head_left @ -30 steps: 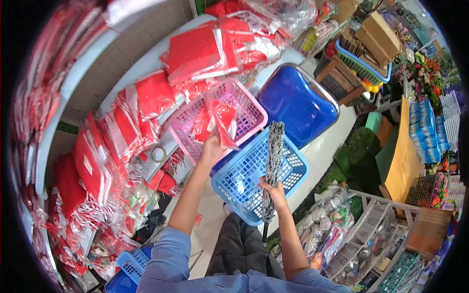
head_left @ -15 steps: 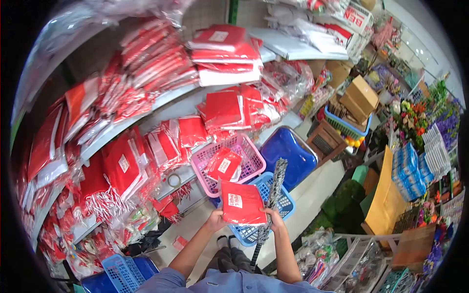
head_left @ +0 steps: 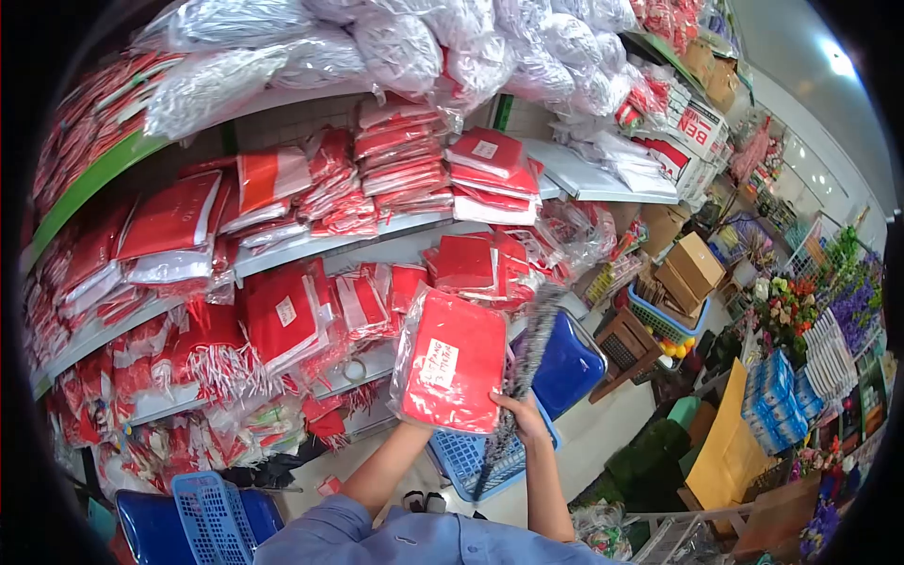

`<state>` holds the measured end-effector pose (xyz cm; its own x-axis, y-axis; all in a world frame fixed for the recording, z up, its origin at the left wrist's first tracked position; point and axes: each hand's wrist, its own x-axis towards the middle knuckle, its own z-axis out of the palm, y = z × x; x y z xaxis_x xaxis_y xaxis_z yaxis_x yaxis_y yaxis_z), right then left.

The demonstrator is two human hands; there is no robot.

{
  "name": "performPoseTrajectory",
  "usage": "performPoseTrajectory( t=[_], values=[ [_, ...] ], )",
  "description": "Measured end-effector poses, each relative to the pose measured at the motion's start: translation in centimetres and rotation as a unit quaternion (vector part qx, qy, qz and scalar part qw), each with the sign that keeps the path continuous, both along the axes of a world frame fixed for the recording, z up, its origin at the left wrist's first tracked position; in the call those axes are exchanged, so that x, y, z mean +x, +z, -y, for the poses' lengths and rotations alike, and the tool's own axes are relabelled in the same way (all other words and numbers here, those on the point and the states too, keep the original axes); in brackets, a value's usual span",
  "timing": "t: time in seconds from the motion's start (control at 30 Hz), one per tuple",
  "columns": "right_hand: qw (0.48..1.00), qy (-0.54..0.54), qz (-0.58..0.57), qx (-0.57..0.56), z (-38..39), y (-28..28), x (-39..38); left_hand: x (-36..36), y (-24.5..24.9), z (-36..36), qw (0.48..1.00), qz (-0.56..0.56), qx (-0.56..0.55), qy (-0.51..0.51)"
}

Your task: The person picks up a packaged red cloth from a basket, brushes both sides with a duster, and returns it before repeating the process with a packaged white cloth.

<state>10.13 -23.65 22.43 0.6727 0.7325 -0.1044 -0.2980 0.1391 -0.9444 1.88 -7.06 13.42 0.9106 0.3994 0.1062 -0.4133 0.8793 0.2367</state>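
Note:
A clear plastic packet of folded red cloth [head_left: 471,358], with a hand-lettered white label, is held up in front of the shelves. My left hand [head_left: 412,432] supports it from behind at the lower left; its fingers are mostly hidden by the packet. At the lower right edge, my right hand [head_left: 523,415] presses its thumb on the packet. A long fluffy grey duster [head_left: 537,330] runs upright through that same hand, its dark lower end slanting down over a blue plastic basket [head_left: 461,461].
Shelves [head_left: 395,223] hold stacks of red and white cloth packets [head_left: 400,169]. Behind the basket is a blue lidded container [head_left: 570,363]. Another blue basket [head_left: 209,513] stands lower left. Cardboard [head_left: 725,433], artificial flowers [head_left: 786,306] and blue packs [head_left: 777,405] crowd the right.
The view has tilted up, showing more upper shelf. The packet has come up closer, now covering the pink basket. My left hand has slipped behind it; the duster moved with my right hand.

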Motion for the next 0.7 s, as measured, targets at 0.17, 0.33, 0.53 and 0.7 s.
performPoseTrajectory(
  t=[0.17, 0.33, 0.53, 0.7],
  values=[
    [0.936, 0.204, 0.202, -0.203, 1.5, 1.2, -0.1, -1.8, -0.2, -1.1, 1.000, -0.023, -0.007, 0.000],
    [0.801, 0.401, 0.329, -0.300, 2.4, 3.6, 0.2, -3.4, -0.7, -1.5, 0.999, -0.035, -0.009, 0.002],
    [0.794, 0.284, 0.400, -0.358, 0.5, 5.6, 3.2, -4.0, -0.8, -1.4, 0.999, -0.040, -0.007, -0.001],
    [0.776, 0.024, 0.495, -0.390, -0.5, 3.2, 5.0, -4.0, -0.8, -1.3, 0.999, -0.040, -0.011, -0.001]
  ],
)
